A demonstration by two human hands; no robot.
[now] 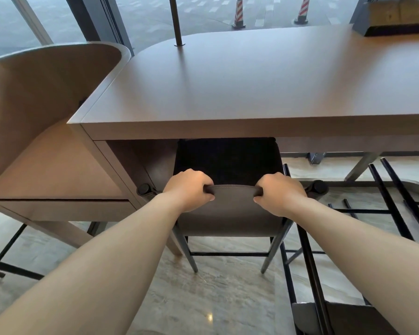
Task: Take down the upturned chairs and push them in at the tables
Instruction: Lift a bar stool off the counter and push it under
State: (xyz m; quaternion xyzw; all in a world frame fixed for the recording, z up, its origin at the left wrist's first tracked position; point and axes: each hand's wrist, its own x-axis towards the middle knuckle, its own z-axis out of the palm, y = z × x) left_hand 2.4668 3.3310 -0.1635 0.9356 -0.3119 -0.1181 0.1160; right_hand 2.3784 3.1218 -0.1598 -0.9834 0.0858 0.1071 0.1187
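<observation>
My left grip (188, 189) and right grip (279, 193) both clench the top rim of the dark brown curved-back chair (232, 213). It stands upright on the floor, its black seat tucked under the long brown wooden table (228, 88).

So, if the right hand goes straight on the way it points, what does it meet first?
Probably the table edge, above the chair seat; height is unclear, so the right hand might pass beneath.
</observation>
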